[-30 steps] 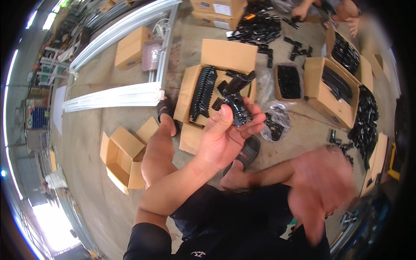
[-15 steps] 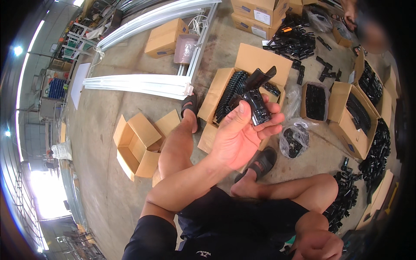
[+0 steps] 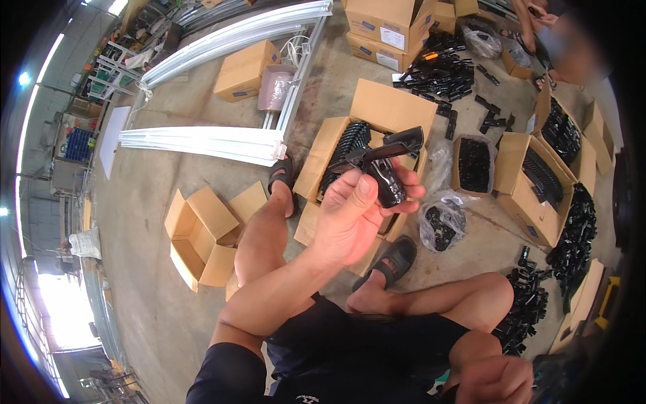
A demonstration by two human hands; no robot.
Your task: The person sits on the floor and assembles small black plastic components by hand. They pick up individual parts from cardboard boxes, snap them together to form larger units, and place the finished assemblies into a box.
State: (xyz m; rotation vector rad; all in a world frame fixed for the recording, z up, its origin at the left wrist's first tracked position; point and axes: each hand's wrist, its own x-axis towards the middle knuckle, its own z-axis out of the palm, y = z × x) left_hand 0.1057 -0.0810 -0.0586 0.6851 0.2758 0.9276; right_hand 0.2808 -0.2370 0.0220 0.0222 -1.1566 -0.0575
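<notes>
Left hand (image 3: 350,215) gripping black plastic handle parts (image 3: 380,168), mid-frame; right hand (image 3: 494,380) clenching loosely, lower right, contents unclear.
Risk: stacked parts slipping off fingers w/ one-handed hold, dropping toward open cardboard box (image 3: 323,151).

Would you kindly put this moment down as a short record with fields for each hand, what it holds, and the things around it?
Left hand: raised, fingers closed around black plastic parts
Right hand: low by the knee; contents cannot be told
Behind the left hand: open box of black parts
Left of the legs: empty open carton
Right of the box: clear bag of black pieces
Footwear: dark sandals
Floor: concrete, white rails lying on it
</notes>
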